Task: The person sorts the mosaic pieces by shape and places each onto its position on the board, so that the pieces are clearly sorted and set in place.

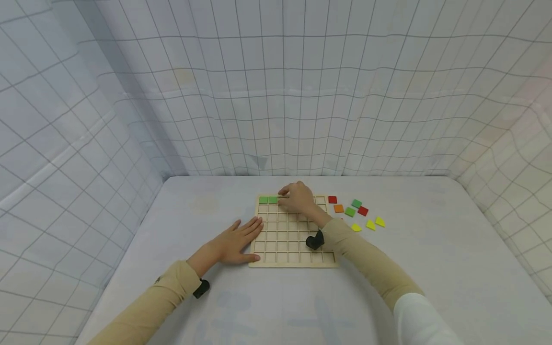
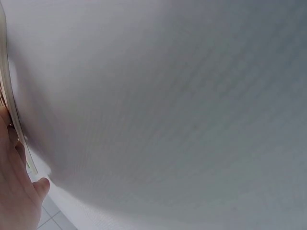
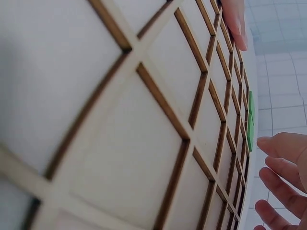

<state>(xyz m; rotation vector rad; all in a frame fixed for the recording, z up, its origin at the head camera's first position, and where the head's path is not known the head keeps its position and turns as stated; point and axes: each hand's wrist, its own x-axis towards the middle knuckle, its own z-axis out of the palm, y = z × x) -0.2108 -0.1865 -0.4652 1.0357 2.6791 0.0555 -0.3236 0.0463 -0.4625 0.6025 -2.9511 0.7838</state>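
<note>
A wooden grid board [image 1: 282,242] lies on the table with two light green square tiles [image 1: 268,200] side by side in its far-left cells. My left hand [image 1: 236,242] is spread flat at the board's left edge, its fingertips and thumb on the frame. Over the far row, just right of the green tiles, my right hand [image 1: 297,197] hovers with loosely bent fingers. In the right wrist view, its thumb and fingers [image 3: 283,179] stand apart with nothing visible between them. The right forearm hides part of the board's right side.
Right of the board lie red tiles [image 1: 332,199], an orange tile [image 1: 339,208], green tiles [image 1: 350,212] and several yellow pieces [image 1: 371,224]. A grid-patterned curtain [image 1: 284,96] surrounds the white table [image 1: 207,206] at the back and sides.
</note>
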